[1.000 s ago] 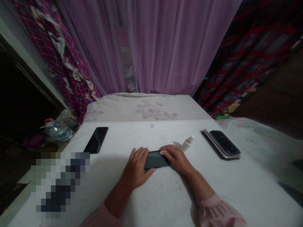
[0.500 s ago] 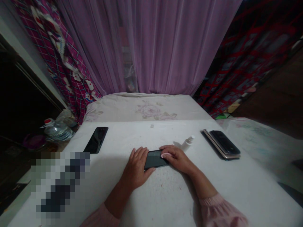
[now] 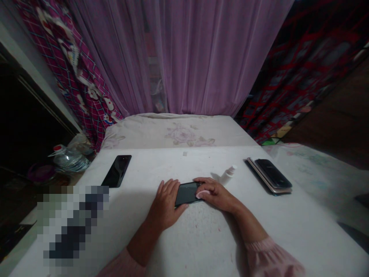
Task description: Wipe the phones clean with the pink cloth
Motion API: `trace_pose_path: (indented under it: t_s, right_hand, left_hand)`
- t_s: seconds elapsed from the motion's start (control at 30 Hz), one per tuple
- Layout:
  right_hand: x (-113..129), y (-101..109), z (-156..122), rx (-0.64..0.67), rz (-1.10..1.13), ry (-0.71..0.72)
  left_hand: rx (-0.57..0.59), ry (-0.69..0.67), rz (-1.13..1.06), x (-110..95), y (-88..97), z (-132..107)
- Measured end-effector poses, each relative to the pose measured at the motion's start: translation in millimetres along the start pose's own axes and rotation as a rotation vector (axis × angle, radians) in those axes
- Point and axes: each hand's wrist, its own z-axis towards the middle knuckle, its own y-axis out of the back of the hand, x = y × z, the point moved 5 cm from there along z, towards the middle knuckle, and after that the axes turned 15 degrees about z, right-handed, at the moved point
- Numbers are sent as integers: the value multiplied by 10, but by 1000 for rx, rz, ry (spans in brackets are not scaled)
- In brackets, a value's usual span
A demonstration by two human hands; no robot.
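Center frame: the phone (image 3: 186,193) lies flat on the table (image 3: 201,238). The left hand (image 3: 165,204), open, pins its left end; the right hand (image 3: 215,194) pinches a pink pad (image 3: 202,193) against the glass. Stiff, slick, breakable, I'd say, and best gripped by its long edges.

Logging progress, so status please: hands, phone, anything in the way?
Left hand grips phone, left end. Right hand presses pink pad on its screen. Spray bottle beside right hand, not blocking.
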Motion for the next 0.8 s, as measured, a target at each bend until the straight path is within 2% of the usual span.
trace_pose_path:
  t_s: [0.17, 0.37, 0.67, 0.8]
  right_hand:
    - [-6, -33, 58, -131, -42, 40]
    - [-46, -49, 78, -269, -94, -28]
    - [-32, -52, 83, -258, -99, -30]
    - [-11, -31, 74, -199, -58, 18]
  left_hand:
    - [23, -5, 6, -6, 6, 5]
    - [27, -32, 2, -23, 14, 1]
    - [7, -40, 2, -16, 4, -4]
    - [0, -44, 4, -14, -4, -10]
